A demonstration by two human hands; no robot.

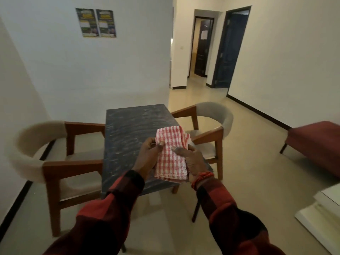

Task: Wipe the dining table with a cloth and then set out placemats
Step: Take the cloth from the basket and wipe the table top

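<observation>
Dark table (pixel 128 126); both hands (pixel 147 153) hold checked cloth (pixel 171 155)

Head-worn camera looks forward and down, close over the table (pixel 128 129).

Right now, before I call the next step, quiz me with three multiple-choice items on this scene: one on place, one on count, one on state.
1. Where is the red-and-white checked cloth?
A. flat on the floor
B. held above the dark marbled dining table
C. draped over a chair

2. How many posters hang on the wall?
A. two
B. four
C. none

3. The cloth is:
A. spread open
B. balled up
C. folded

Answers: 1 B, the left hand and right hand grip it over the tabletop; 2 A, a pair hangs side by side; 3 C, layered edges show.
</observation>
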